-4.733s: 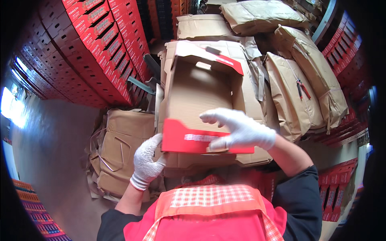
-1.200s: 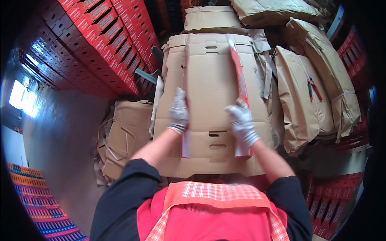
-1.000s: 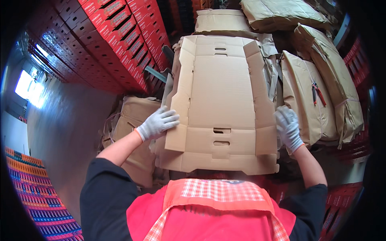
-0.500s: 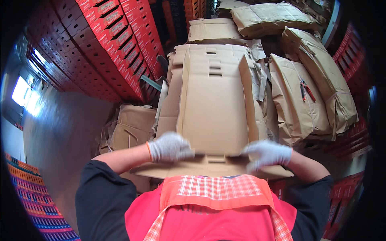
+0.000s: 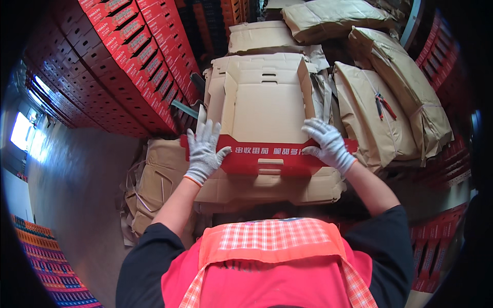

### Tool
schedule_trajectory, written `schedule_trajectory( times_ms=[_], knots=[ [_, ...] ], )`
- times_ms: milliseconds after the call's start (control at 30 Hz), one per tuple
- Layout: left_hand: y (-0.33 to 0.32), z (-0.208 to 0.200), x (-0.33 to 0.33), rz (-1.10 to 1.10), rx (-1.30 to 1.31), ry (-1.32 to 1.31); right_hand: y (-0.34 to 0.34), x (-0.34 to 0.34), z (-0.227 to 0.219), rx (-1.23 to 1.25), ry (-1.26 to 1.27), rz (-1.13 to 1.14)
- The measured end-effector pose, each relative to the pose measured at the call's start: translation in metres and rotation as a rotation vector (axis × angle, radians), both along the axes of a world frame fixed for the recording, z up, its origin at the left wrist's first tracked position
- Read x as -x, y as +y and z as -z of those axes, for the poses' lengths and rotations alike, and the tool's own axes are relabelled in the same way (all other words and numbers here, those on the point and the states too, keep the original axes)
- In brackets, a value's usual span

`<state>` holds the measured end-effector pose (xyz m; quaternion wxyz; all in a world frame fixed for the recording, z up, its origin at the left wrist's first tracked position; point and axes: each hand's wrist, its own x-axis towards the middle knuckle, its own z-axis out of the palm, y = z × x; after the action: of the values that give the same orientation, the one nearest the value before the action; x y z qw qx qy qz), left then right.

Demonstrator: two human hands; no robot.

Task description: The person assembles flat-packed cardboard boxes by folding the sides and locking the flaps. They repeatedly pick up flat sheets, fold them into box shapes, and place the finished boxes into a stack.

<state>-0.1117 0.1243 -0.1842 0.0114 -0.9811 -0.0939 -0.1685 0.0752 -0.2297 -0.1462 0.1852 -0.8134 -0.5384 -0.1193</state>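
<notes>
A flat cardboard box blank [image 5: 267, 105], brown inside, lies on a stack of similar blanks. Its near flap [image 5: 267, 156], red on the outside, stands folded up toward me. My left hand [image 5: 204, 149], in a grey-white work glove, presses flat against the flap's left end with fingers spread. My right hand [image 5: 328, 143], gloved the same, grips the flap's right end, fingers over its top edge. The blank's left and right side panels are raised a little.
Stacks of red boxes [image 5: 133, 66] rise at the left. Bundles wrapped in brown paper [image 5: 390, 102] lie at the right, with red-handled pliers [image 5: 382, 105] on one. More flat cardboard [image 5: 154, 190] lies low at the left, beside a grey floor [image 5: 77, 195].
The blank lay flat with my hands on its sides a second ago. Both hands then moved to its near edge and folded the flap up, showing its red face.
</notes>
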Motion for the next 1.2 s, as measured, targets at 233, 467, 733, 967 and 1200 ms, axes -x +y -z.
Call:
schedule_trajectory(
  times_ms=[233, 467, 733, 967, 1200],
  knots=[
    [-0.008, 0.051, -0.034, -0.015, 2.154, -0.315, 0.012, -0.04, 0.088, -0.788, 1.525, 0.347],
    [-0.05, 0.033, -0.016, -0.076, 2.385, -0.552, -0.006, -0.024, -0.045, -0.778, 1.455, 0.228],
    [-0.161, 0.06, 0.006, -0.102, 2.95, -0.025, 0.043, 0.075, -0.213, -0.132, 0.247, 0.038],
    [-0.139, -0.022, 0.064, 0.31, 1.34, 0.19, 0.105, 0.069, -0.18, -0.16, -0.018, 0.079],
    [-0.114, -0.192, -0.008, 0.453, 0.037, -0.284, 0.09, 0.053, -0.165, -0.11, 0.113, 0.005]
  ],
)
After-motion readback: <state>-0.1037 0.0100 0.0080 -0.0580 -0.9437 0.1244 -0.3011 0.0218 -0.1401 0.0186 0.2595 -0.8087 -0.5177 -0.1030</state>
